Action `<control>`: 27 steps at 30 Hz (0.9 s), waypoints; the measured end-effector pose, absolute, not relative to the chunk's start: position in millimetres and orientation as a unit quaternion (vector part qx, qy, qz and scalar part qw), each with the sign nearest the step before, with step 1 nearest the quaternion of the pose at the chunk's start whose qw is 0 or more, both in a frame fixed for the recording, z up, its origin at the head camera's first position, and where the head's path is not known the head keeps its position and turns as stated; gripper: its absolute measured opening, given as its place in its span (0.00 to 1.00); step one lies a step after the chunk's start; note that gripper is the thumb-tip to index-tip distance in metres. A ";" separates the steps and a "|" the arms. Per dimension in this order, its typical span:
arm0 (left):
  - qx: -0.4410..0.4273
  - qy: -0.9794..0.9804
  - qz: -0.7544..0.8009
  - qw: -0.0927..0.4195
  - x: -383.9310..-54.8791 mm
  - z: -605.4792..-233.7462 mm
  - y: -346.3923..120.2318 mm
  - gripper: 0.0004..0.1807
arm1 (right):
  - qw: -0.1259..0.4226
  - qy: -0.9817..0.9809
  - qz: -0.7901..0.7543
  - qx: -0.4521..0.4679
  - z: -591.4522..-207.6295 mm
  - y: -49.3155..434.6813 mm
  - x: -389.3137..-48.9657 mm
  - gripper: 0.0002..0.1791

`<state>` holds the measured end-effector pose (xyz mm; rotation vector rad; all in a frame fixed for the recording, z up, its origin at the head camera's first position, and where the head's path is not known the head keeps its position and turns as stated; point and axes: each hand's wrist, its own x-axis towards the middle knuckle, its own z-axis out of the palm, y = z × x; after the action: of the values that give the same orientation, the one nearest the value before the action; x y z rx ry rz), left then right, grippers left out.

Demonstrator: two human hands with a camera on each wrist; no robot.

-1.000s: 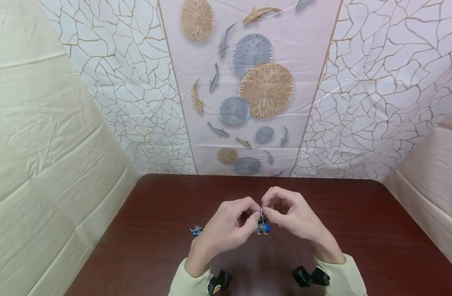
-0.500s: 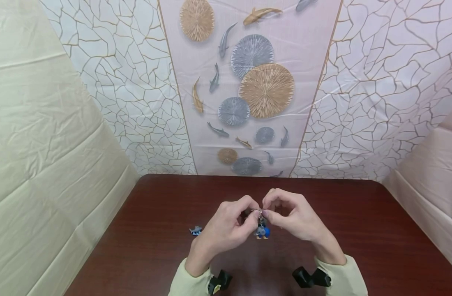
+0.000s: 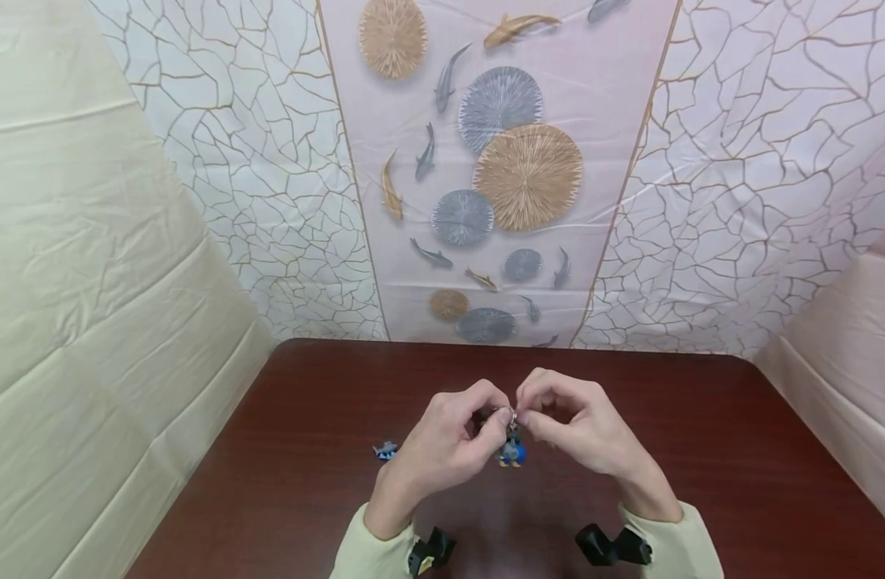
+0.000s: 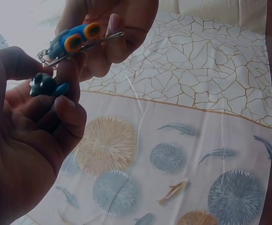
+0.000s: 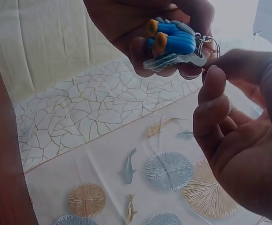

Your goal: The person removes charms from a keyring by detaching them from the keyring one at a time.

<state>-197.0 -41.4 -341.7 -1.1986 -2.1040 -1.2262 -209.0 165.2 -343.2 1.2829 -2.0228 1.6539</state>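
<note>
In the head view, my left hand (image 3: 453,442) and right hand (image 3: 583,422) meet above the table, both pinching a small metal key ring (image 3: 513,416). A blue and grey figure charm (image 3: 512,452) hangs below the fingertips. The right wrist view shows its blue legs with orange-rimmed feet, a short chain (image 5: 201,40) and a silver key (image 5: 178,61) beside it. A dark green piece with a blue part (image 4: 44,86) lies against my left fingers in the left wrist view; its kind is unclear. Fingertips partly hide the ring.
A small blue-grey, shark-like figure (image 3: 385,451) lies on the dark red-brown table (image 3: 312,490), left of my left wrist. A patterned cloth (image 3: 413,281) hangs behind the table, with cream fabric (image 3: 138,322) along the left side.
The figure charm hangs a little lower and shows more than one second ago. My fingers have shifted slightly at the ring; both hands keep their pinch. The head view has moved slightly.
</note>
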 end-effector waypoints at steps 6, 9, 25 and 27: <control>-0.399 -0.759 -0.459 0.232 -198.5 -342.2 -40.0 0.03 | 0.110 -0.742 0.560 0.351 -339.5 164.8 -205.1 0.10; -0.388 -0.761 -0.459 0.245 -200.0 -342.8 -40.8 0.03 | 0.105 -0.749 0.559 0.340 -338.7 164.0 -204.4 0.08; -0.410 -0.770 -0.385 0.302 -203.1 -344.1 -40.5 0.03 | 0.090 -0.759 0.544 0.346 -339.2 159.5 -203.1 0.08; -0.409 -0.770 -0.386 0.301 -203.5 -344.2 -40.2 0.03 | 0.097 -0.751 0.547 0.356 -340.6 160.4 -204.2 0.09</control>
<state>-203.5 -40.2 -344.2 -1.0844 -2.0433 -1.0248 -204.2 160.4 -340.6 1.0549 -2.2246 1.6192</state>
